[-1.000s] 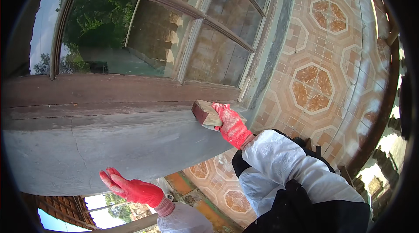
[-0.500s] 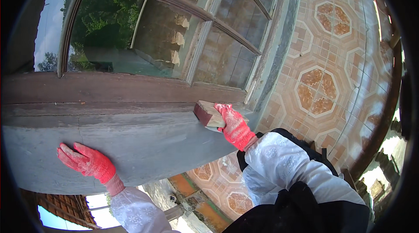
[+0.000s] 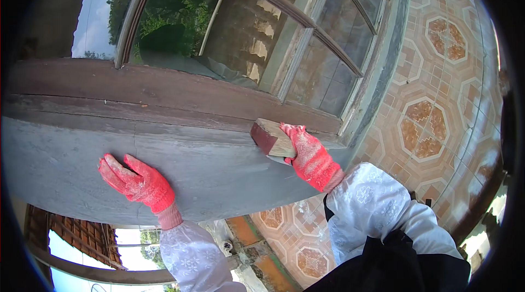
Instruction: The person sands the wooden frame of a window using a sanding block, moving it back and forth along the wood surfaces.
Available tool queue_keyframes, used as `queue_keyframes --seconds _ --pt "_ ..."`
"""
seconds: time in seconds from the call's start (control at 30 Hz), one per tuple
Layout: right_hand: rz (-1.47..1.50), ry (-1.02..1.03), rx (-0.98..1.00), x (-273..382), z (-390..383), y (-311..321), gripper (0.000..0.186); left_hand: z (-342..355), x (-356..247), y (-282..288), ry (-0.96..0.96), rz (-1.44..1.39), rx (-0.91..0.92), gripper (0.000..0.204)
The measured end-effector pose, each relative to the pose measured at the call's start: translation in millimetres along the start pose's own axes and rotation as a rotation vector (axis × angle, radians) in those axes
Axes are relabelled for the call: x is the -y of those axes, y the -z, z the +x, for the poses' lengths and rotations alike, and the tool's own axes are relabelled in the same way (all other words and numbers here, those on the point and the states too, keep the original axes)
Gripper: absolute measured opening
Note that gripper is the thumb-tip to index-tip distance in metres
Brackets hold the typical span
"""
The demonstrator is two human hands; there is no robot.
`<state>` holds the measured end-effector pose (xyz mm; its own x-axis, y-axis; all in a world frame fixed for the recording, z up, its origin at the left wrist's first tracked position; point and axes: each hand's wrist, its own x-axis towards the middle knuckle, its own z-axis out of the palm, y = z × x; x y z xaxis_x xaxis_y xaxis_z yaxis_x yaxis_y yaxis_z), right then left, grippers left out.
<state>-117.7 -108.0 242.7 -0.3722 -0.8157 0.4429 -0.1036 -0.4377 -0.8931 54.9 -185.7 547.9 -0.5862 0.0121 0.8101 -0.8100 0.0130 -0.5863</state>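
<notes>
My right hand (image 3: 311, 160), in a dusty red knit glove, grips a wooden block (image 3: 268, 137) with a dark red end face. The block rests on the grey plastered surface (image 3: 219, 171), just below the brown wooden bottom of the window frame (image 3: 71, 73), near its right end; a thin grey layer shows under the block, too small to make out. My left hand (image 3: 136, 182), gloved alike, lies with fingers spread on the same plaster to the left, beside a fine crack. Both forearms are in white patterned sleeves.
The multi-pane glass window (image 3: 175, 29) above reflects trees and sky. A patterned tile floor (image 3: 424, 95) runs along the right side and shows below the plastered surface. At the lower left are a tiled roof (image 3: 82, 237) and bright sky.
My left hand has risen from lower down and now rests on the plaster. The whole view has shifted, the window moving right in frame. My right hand still holds the block in much the same place.
</notes>
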Motion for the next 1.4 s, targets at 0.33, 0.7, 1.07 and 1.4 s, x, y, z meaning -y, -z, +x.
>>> queue_keyframes --seconds 0.33,0.7,1.07,1.4 --pt "-0.216 0.517 -0.246 126 97 -45 0.076 -6 -5 -12 -0.033 -0.071 0.018 0.038" --pt "0.035 0.418 -0.103 147 86 -30 0.078 0 4 3 -0.02 -0.121 -0.038 0.041" --pt "-0.096 -0.147 -0.01 -9 -12 0 0.08 5 -3 4 -0.01 -0.129 -0.045 0.039" --pt "0.045 0.253 -0.004 89 48 -11 0.08 -3 0 -5 -0.04 -0.07 -0.067 0.038"
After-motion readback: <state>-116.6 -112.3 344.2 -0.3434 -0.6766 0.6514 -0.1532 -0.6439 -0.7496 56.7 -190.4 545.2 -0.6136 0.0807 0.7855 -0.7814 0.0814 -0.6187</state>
